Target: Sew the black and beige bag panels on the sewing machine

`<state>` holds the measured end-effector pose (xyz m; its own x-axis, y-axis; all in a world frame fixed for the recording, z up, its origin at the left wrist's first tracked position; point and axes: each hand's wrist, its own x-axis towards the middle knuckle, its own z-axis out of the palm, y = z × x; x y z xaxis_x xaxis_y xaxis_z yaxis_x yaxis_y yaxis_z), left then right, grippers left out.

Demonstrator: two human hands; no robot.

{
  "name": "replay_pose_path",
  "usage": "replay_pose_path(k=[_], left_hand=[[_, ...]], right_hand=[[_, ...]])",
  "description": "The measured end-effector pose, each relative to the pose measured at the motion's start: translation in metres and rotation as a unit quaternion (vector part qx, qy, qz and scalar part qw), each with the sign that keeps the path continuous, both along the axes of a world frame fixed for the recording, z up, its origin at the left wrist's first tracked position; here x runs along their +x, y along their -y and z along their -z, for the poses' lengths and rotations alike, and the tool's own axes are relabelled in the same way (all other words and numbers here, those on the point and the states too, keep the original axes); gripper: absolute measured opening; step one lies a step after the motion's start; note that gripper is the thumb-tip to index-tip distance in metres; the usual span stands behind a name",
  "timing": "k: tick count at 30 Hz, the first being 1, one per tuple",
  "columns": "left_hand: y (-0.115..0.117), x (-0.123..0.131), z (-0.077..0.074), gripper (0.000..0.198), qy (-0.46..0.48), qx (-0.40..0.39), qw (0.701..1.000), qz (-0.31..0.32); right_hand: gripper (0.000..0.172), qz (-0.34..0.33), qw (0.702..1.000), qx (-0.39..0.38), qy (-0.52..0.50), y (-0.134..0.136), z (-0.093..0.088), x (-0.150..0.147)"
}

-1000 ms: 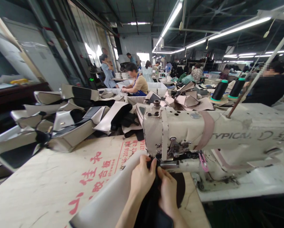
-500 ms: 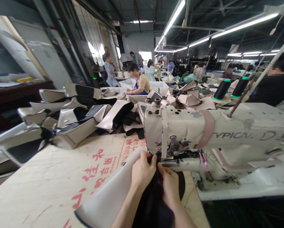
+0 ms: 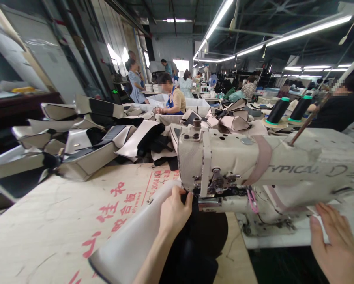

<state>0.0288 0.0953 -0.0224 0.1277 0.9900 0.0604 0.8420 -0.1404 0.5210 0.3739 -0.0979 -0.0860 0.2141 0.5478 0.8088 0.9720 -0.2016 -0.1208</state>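
Observation:
My left hand (image 3: 175, 213) is closed on the edge of a pale leather-like bag piece (image 3: 129, 240) with a black lining, right by the head of the sewing machine (image 3: 224, 157). The piece drapes down towards me over a plywood board (image 3: 61, 221), and its dark part (image 3: 200, 244) hangs below the machine's arm. A small metal fitting (image 3: 150, 201) shows on the pale side. Away to the right, my right hand (image 3: 336, 240) is open, fingers stretched out over the white machine table (image 3: 283, 240). The needle area is hidden behind my left fingers.
Heaped beyond the board are several pale and black bag pieces (image 3: 90, 157). Two black thread cones (image 3: 279, 110) stand behind the machine. A pink clip (image 3: 253, 200) hangs on its front. Farther back, a person in a blue apron (image 3: 173, 98) works beside white bins.
My right hand has let go of the bag piece and moved far right, opening over the machine table. My left hand stays on the piece near the machine head.

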Motion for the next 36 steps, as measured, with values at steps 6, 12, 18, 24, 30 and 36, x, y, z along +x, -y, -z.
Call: replay_pose_path(k=[6, 12, 18, 24, 30, 36], left_hand=[[0.004, -0.001, 0.002, 0.017, -0.008, 0.016, 1.0, -0.004], [0.009, -0.001, 0.003, 0.021, -0.006, 0.024, 1.0, -0.009], [0.008, 0.0, 0.002, 0.02, -0.004, 0.026, 1.0, -0.015], [0.009, 0.0, 0.003, 0.02, -0.008, 0.03, 0.999, -0.019], [0.003, 0.001, 0.001, 0.018, -0.009, 0.019, 1.0, -0.015], [-0.014, 0.003, -0.003, 0.018, -0.02, -0.003, 1.0, -0.001]], right_hand=[[0.048, -0.021, 1.0, -0.007, -0.008, 0.005, 0.045, -0.014], [0.045, -0.008, 1.0, 0.01, -0.011, 0.004, -0.002, -0.001], [0.022, -0.053, 0.982, 0.106, -0.149, -0.002, -0.027, -0.087], [0.029, -0.297, 0.748, -0.164, -0.571, -0.086, -0.013, -0.225], [0.039, -0.269, 0.709, -0.125, -0.64, -0.127, -0.011, -0.253], [0.039, -0.227, 0.671, -0.092, -0.7, -0.138, -0.006, -0.256]])
